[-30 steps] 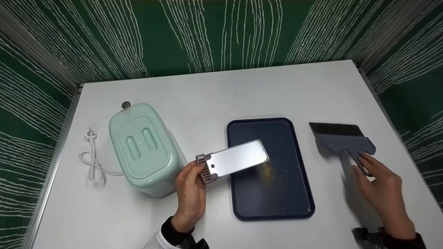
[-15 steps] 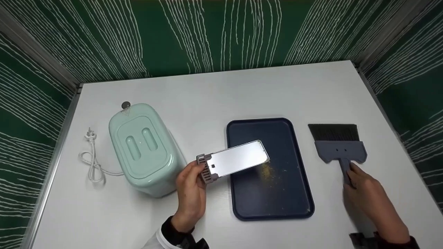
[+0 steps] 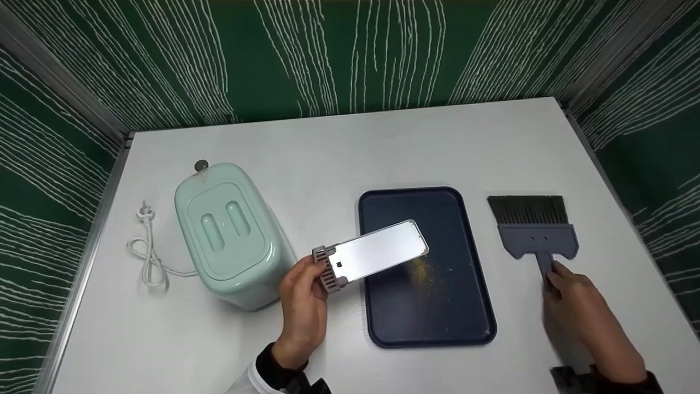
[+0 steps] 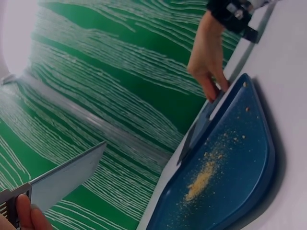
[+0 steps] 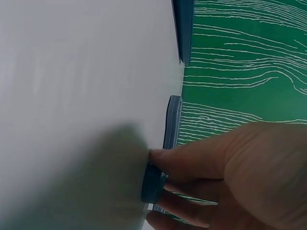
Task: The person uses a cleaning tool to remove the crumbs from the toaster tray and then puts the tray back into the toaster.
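Note:
My left hand (image 3: 302, 312) pinches the grey slotted end of a shiny metal crumb tray (image 3: 377, 251), thumb on top. Its flat plate reaches out over a dark blue serving tray (image 3: 459, 317), where yellowish crumbs (image 3: 421, 272) lie in a small patch. In the left wrist view the plate (image 4: 69, 175) stands clear of the blue tray. On the right, a grey hand brush (image 3: 538, 239) lies flat on the table, dark bristles pointing away from me. My right hand (image 3: 588, 314) holds its handle (image 5: 152, 184) between thumb and fingers.
A mint-green toaster (image 3: 229, 235) with a lid over its top stands left of my left hand. Its white cord (image 3: 150, 260) and plug lie farther left. The white table (image 3: 328, 148) ends at green walls with white streaks.
The brush has turned from tilted to lying flat, bristles away from me, and my right hand has shifted slightly toward me along with it. My left hand keeps the crumb tray nearly still.

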Tool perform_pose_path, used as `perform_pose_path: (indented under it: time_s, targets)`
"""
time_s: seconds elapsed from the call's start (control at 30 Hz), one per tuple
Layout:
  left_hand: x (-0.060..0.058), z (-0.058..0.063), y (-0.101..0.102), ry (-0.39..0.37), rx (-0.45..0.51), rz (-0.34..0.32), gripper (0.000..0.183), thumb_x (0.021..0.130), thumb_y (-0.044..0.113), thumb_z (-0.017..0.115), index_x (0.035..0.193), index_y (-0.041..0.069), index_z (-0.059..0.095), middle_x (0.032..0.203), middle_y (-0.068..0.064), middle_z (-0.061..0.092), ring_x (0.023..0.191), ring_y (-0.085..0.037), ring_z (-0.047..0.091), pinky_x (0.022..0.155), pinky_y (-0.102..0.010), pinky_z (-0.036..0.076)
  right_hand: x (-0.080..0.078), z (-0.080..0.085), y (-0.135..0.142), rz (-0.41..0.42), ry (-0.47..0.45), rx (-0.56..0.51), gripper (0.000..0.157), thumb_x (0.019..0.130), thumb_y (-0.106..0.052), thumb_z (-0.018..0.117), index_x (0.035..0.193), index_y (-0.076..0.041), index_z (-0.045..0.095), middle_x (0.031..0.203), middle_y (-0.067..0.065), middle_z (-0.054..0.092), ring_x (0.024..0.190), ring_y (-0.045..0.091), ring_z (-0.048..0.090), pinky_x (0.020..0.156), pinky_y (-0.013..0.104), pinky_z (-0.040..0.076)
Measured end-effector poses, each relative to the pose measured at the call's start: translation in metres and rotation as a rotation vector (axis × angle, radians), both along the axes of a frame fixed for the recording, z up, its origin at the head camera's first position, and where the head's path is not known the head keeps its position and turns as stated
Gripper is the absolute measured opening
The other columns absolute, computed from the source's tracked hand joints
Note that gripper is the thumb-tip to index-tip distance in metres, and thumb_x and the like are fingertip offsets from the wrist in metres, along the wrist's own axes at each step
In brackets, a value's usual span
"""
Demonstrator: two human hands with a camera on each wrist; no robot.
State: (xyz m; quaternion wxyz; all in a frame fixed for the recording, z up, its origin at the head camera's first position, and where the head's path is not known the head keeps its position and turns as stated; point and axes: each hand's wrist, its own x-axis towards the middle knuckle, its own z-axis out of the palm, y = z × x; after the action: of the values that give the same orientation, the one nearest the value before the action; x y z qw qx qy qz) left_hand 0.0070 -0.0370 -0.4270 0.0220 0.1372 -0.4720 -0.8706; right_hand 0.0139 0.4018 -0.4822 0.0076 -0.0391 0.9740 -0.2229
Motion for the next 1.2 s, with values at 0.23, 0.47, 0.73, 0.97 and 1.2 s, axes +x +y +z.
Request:
perform_pose_path:
  time_s: [0.23, 0.47, 0.73, 0.97, 1.2]
  targets:
    - [0.008, 0.001, 0.001, 0.025, -0.001, -0.038, 0.026, 0.094, -0.002, 0.050, 0.113, -0.014, 0.063, 0.104, -0.016, 0.071, 0.089, -0.020, 0.070, 0.076, -0.030, 0.058, 0.003, 0.013, -0.012, -0.065, 0.061, -0.070, 0.043, 0.085, 0.008, 0.076, 0.121, 0.027, 0.060, 0.132, 0.053, 0.047, 0.120, 0.069, 0.043, 0.090, 0.081, 0.041]
    - [0.013, 0.003, 0.007, 0.051, 0.000, -0.081, 0.021, 0.092, -0.004, 0.053, 0.110, -0.011, 0.062, 0.103, -0.015, 0.070, 0.086, -0.019, 0.069, 0.077, -0.029, 0.058, 0.003, 0.040, -0.043, 0.017, 0.138, -0.244, 0.039, 0.093, -0.002, 0.076, 0.127, 0.013, 0.066, 0.137, 0.038, 0.056, 0.130, 0.058, 0.047, 0.111, 0.049, 0.042]
    - [0.021, 0.006, 0.017, 0.077, 0.016, -0.136, 0.026, 0.090, -0.008, 0.056, 0.116, -0.013, 0.056, 0.111, -0.019, 0.071, 0.096, -0.023, 0.072, 0.083, -0.031, 0.060, 0.004, 0.069, -0.086, 0.081, 0.116, -0.411, 0.037, 0.098, -0.006, 0.073, 0.135, -0.001, 0.069, 0.139, 0.016, 0.066, 0.131, 0.003, 0.052, 0.098, 0.001, 0.033]
    - [0.024, 0.007, 0.024, 0.079, 0.034, -0.168, 0.029, 0.089, -0.011, 0.059, 0.117, -0.010, 0.053, 0.115, -0.020, 0.071, 0.100, -0.022, 0.072, 0.086, -0.031, 0.060, 0.007, 0.080, -0.117, 0.179, -0.023, -0.567, 0.036, 0.103, -0.010, 0.067, 0.139, -0.010, 0.067, 0.135, 0.007, 0.069, 0.119, 0.004, 0.064, 0.094, 0.013, 0.050]
    - [0.027, 0.006, 0.033, 0.036, 0.030, -0.213, 0.033, 0.086, -0.014, 0.063, 0.116, -0.007, 0.051, 0.120, -0.025, 0.070, 0.106, -0.026, 0.072, 0.090, -0.035, 0.059, 0.011, 0.079, -0.146, 0.244, -0.206, -0.749, 0.032, 0.104, -0.013, 0.065, 0.134, 0.000, 0.068, 0.128, 0.013, 0.072, 0.116, 0.016, 0.069, 0.095, 0.023, 0.055]
